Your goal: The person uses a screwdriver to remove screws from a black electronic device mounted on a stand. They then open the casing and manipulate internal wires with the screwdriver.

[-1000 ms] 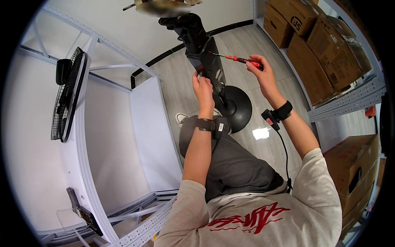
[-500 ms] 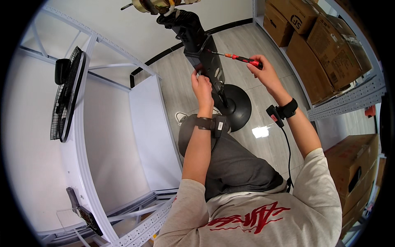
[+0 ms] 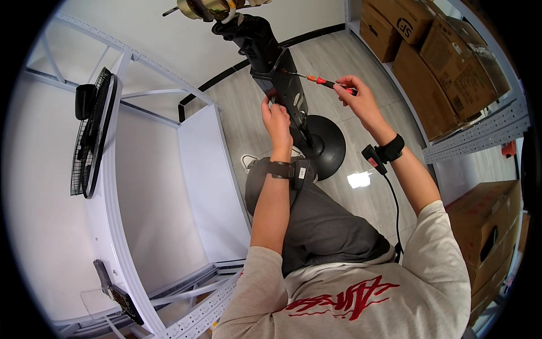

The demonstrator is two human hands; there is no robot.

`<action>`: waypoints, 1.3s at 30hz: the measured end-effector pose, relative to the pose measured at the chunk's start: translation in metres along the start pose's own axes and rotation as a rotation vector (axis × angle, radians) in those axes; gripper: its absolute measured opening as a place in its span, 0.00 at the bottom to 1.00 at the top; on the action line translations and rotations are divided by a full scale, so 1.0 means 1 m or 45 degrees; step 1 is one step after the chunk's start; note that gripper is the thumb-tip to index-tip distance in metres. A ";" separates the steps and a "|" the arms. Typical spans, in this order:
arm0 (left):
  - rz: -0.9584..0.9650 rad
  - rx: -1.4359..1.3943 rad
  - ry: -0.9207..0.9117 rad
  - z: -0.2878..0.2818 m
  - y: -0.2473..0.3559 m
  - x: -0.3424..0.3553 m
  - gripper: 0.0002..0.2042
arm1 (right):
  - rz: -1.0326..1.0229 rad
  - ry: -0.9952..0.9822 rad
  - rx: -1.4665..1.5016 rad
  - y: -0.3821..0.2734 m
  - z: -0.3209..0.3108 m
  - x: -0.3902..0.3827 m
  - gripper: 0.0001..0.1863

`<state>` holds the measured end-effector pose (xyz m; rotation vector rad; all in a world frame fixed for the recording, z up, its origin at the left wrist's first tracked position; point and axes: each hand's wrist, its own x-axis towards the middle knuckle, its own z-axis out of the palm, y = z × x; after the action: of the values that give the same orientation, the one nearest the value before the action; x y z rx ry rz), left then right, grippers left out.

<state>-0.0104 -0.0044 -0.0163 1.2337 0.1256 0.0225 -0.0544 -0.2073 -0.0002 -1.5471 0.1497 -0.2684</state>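
Several cardboard boxes (image 3: 420,93) fill the metal rack (image 3: 480,137) on the right, with another box (image 3: 480,223) below; on the left, a black fan grille (image 3: 93,138) sits by a white shelf (image 3: 116,198). Between them stands a black column (image 3: 289,86) on a round base (image 3: 333,155), a metallic motor (image 3: 203,8) at its top, the person's knee (image 3: 258,183) close to that base. The right hand (image 3: 358,100) is closed around a red-and-black screwdriver (image 3: 327,83), its tip at the column; the left hand (image 3: 276,120) curls against the column's side, its underside hidden, so I cannot tell whether it holds anything
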 end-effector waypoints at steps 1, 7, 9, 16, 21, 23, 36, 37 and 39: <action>-0.001 -0.002 -0.004 0.000 0.000 0.000 0.17 | 0.002 0.006 0.037 -0.001 0.001 0.000 0.11; -0.003 -0.010 -0.018 0.001 0.002 -0.001 0.17 | -0.078 0.123 0.063 0.010 -0.003 -0.003 0.10; -0.004 -0.006 -0.016 0.000 0.001 -0.001 0.18 | -0.072 0.144 0.068 0.010 -0.006 -0.007 0.10; -0.008 -0.001 -0.026 0.000 0.002 -0.001 0.18 | -0.045 0.185 0.150 0.006 -0.015 -0.018 0.11; -0.009 -0.060 -0.092 0.002 0.007 -0.007 0.20 | -0.037 0.137 0.186 0.002 -0.025 -0.035 0.10; -0.021 -0.132 -0.104 0.002 0.008 -0.012 0.21 | -0.023 0.073 0.195 -0.002 -0.021 -0.046 0.10; -0.063 -0.038 -0.140 -0.016 0.004 -0.024 0.26 | 0.113 -0.107 0.102 0.004 0.020 -0.076 0.08; -0.043 -0.008 -0.141 -0.017 0.003 -0.023 0.26 | 0.126 -0.104 0.099 0.005 0.020 -0.075 0.08; -0.004 0.052 -0.145 -0.016 0.001 -0.021 0.26 | 0.128 -0.091 0.079 0.008 0.017 -0.073 0.09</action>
<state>-0.0333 0.0093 -0.0188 1.2725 0.0285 -0.0533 -0.1196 -0.1715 -0.0131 -1.4804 0.1611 -0.1374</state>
